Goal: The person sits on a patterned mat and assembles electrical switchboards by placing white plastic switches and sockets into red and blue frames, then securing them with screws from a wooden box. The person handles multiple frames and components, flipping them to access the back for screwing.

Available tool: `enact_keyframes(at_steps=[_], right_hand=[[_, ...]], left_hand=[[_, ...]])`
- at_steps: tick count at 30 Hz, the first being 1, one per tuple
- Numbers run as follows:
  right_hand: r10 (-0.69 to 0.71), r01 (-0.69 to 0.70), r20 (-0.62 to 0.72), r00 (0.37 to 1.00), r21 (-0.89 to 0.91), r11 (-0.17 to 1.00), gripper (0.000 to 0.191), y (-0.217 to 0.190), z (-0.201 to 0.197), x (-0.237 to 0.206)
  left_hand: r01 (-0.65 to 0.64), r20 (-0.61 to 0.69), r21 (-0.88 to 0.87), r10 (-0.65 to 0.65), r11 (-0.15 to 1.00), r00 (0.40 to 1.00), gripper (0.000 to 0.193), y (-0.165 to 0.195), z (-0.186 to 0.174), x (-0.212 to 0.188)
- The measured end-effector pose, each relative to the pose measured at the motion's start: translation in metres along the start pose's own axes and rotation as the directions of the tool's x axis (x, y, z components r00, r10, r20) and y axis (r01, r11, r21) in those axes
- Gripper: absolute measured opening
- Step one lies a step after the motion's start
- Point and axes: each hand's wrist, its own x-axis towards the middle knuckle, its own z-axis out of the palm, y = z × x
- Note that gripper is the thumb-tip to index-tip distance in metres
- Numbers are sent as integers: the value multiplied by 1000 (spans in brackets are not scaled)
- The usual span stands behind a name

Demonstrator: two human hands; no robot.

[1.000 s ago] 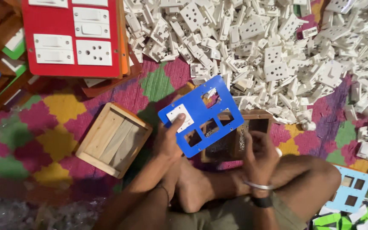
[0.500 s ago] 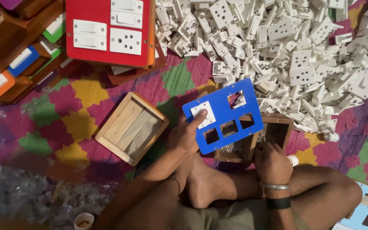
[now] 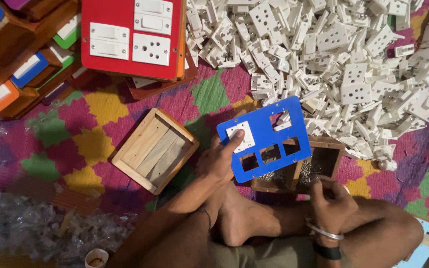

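Blue plate [image 3: 266, 139] tilted lower since before, gripped by left hand [image 3: 222, 159], thumb on white switch [image 3: 241, 136]; right hand [image 3: 331, 198] pinching below, just beside screw box [image 3: 319, 166].

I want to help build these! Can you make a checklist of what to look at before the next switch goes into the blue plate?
1. Left hand grips the blue plate: ok, thumb presses on the white switch already fitted in it.
2. Free cut-outs in the plate: ok, four show open.
3. Right hand holds a part or screw: cannot tell, fingers are curled closed.
4. Screws at hand: ok, the wooden box under the plate holds small metal bits.
5. More switches and sockets near: ok, the white pile lies just beyond.
6. Empty wooden tray out of the way: ok, it lies apart, beside the left arm.
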Motion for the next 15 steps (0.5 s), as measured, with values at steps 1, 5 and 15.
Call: enact_keyframes(at_steps=[1,5,15], right_hand=[[36,-37,11,999,105,994,10,1,0,0],[128,-154,87,988,431,889,14,-3,-1,-4],[93,-343,449,889,519,783,18,-80,44,-12]], left_hand=[[0,-11,-12,0,1000,1000,58,0,0,1],[-121,261,-168,162,978,952,64,3,3,0],[-113,268,-206,167,972,949,62,13,10,-8]])
